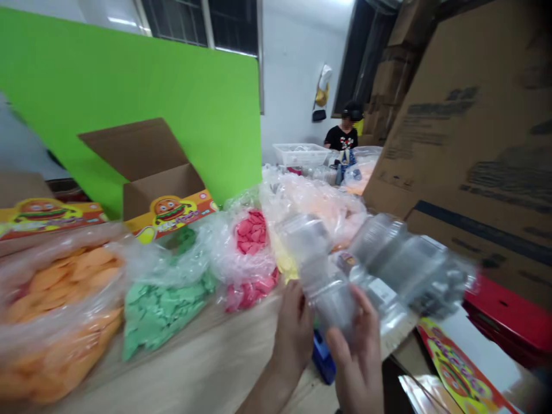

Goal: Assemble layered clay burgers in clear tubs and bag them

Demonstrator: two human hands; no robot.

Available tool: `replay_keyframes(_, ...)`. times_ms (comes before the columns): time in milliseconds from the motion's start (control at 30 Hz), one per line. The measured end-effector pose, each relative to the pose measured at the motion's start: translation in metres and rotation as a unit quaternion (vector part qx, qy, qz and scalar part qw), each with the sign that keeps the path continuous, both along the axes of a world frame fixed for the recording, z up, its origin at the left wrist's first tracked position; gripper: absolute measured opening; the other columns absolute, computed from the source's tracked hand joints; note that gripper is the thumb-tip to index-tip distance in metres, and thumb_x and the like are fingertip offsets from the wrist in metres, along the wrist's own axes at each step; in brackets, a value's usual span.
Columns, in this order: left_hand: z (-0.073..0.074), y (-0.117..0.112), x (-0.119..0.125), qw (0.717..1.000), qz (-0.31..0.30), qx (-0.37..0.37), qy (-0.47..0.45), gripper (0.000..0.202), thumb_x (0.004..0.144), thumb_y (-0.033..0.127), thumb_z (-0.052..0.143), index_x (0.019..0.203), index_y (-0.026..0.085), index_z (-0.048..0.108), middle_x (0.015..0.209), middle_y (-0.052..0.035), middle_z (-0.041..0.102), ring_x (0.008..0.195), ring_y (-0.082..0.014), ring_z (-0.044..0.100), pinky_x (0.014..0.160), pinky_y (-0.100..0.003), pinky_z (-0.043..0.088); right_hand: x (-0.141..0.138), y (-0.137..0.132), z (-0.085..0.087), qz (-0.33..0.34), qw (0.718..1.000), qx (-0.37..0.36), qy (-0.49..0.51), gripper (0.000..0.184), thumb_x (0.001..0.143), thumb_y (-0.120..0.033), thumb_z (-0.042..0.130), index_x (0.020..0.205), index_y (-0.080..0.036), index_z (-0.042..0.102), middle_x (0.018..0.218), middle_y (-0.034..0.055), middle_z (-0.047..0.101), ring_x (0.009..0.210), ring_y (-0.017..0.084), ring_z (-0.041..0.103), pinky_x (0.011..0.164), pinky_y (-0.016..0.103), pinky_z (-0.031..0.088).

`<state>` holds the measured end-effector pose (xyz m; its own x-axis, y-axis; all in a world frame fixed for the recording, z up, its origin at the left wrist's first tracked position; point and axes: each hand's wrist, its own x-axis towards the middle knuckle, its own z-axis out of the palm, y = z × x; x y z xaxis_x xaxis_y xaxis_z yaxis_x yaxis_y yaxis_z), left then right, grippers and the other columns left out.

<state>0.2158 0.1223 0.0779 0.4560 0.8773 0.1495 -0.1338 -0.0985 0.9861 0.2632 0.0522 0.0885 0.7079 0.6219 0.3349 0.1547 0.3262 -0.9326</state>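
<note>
My left hand and my right hand are both closed around a stack of clear plastic containers, held low over the wooden table. The stack is blurred by motion. A second blurred stack of clear containers lies just to the right of it. A small blue object sits on the table under my hands.
Plastic bags of orange pieces, green pieces and pink pieces lie at the left. An open cardboard box with burger-print packaging stands before a green board. A large carton is at the right. A person sits at the far end.
</note>
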Motion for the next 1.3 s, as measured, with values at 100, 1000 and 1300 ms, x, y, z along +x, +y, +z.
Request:
replay_keyframes(100, -0.014, 0.006, -0.062, 0.988, 0.078, 0.064, 0.116, 0.025, 0.083, 0.029, 0.047, 0.103, 0.021, 0.06, 0.106, -0.0072, 0.059, 0.103, -0.0228, 0.052, 0.09, -0.035, 0.039, -0.028, 0.002, -0.017, 0.142, 0.981, -0.074, 0.107, 0.084, 0.06, -0.05, 0.07, 0.128, -0.02, 0.03, 0.122, 0.0114, 0.052, 0.105, 0.024, 0.055, 0.084, 0.03, 0.047)
replay_keyframes(1000, -0.043, -0.028, -0.2, 0.9, 0.394, -0.184, -0.005, 0.029, 0.076, 0.038, 0.058, 0.096, 0.017, 0.057, 0.067, 0.0041, 0.054, 0.061, -0.0084, 0.049, 0.061, -0.018, 0.04, -0.132, -0.013, -0.074, 0.322, 0.909, -0.237, 0.117, 0.066, 0.059, -0.061, 0.064, 0.108, -0.02, 0.049, 0.101, 0.0064, 0.063, 0.093, 0.023, 0.059, 0.083, 0.028, 0.046)
replay_keyframes(1300, -0.054, -0.028, -0.226, 0.896, 0.398, -0.168, 0.106, 0.024, 0.083, 0.042, 0.043, 0.09, 0.019, 0.042, 0.059, 0.0063, 0.046, 0.048, -0.0081, 0.046, 0.045, -0.017, 0.038, -0.117, -0.023, -0.097, 0.344, 0.878, -0.27, 0.195, 0.063, 0.06, -0.062, 0.063, 0.107, -0.02, 0.057, 0.102, 0.007, 0.066, 0.098, 0.027, 0.059, 0.084, 0.035, 0.047)
